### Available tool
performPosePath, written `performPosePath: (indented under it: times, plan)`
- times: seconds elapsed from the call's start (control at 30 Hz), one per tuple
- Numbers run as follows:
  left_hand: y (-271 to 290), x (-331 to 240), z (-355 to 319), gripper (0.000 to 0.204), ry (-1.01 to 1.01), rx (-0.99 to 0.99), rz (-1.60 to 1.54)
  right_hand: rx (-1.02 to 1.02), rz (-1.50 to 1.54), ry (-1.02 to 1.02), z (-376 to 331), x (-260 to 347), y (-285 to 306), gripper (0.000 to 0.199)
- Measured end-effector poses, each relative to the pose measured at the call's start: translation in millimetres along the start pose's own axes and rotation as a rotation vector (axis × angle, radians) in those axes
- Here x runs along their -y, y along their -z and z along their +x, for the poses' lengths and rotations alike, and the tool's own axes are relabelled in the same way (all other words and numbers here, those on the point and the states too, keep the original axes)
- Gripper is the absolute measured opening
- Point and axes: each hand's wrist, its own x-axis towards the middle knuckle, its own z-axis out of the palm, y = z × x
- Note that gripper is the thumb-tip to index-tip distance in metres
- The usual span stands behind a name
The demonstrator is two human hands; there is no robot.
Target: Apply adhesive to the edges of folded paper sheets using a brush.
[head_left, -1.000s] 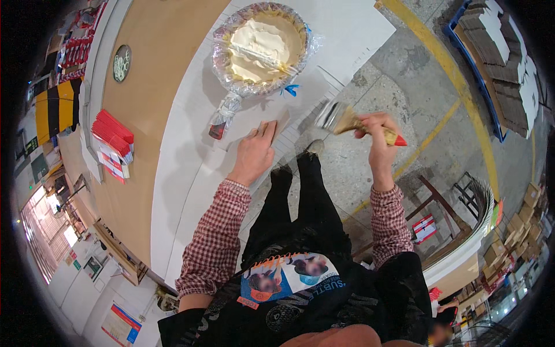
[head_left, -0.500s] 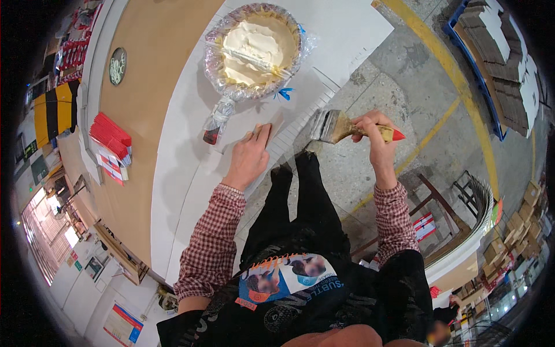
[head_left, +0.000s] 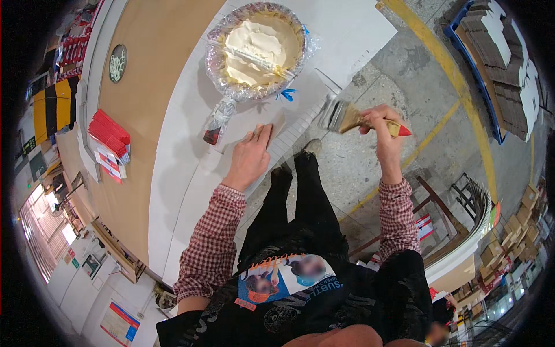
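My right hand (head_left: pixel 381 124) grips a wide flat paintbrush (head_left: pixel 351 118) by its red-tipped handle, over the table's edge. Its bristles are blurred and point left, toward a fanned row of thin pale sheets (head_left: pixel 295 133). On the white surface at the near end of this row rests my left hand (head_left: pixel 247 161), its fingers stretched out and pressing down. What lies right under the fingertips is partly hidden. Beyond both hands stands a pan (head_left: pixel 214 58) wrapped in clear plastic film, filled with thick cream-coloured paste (head_left: pixel 263 40). A film-covered bar (head_left: pixel 257 61) crosses it, and its wrapped handle (head_left: pixel 218 120) points toward me.
Red booklets (head_left: pixel 110 136) are stacked on the brown tabletop (head_left: pixel 141 75) to the left, near a round dark disc (head_left: pixel 117 63). At the far right, flat cardboard (head_left: pixel 503 69) is piled on a blue pallet (head_left: pixel 471 63). A wooden stool (head_left: pixel 442 214) stands at the right.
My right hand has shifted a little right with the paintbrush, whose bristles have lifted slightly away from me. My left hand stays nearly where it was.
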Motion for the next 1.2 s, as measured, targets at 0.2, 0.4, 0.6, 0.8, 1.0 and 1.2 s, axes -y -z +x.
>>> performPosePath:
  times: [0.2, 0.4, 0.6, 0.8, 1.0, 1.2]
  plan:
    - [0.5, -2.3, 0.4, 0.058, -0.006, -0.002, 0.026, -0.050, -0.003, 0.077, 14.8, 10.9, 4.3, 0.018]
    - [5.3, -6.2, 2.6, 0.061, 0.023, 0.021, 0.033, 0.003, 0.010, 0.007, 20.0, 7.7, 12.6, 0.018]
    - [3.8, -4.5, 0.4, 0.062, 0.026, 0.015, 0.026, -0.045, -0.003, 0.005, 24.4, 8.1, 7.8, 0.018]
    - [4.5, -5.0, 0.4, 0.061, 0.021, 0.013, 0.013, -0.081, -0.005, 0.052, 26.1, 8.7, 4.8, 0.017]
    - [3.8, -3.5, -0.6, 0.061, 0.016, -0.016, 0.019, 0.028, -0.007, -0.004, 18.8, 9.5, 7.9, 0.018]
    - [5.0, -2.4, -1.6, 0.060, 0.025, 0.000, -0.008, -0.043, -0.002, 0.034, 8.2, -0.8, -1.7, 0.019]
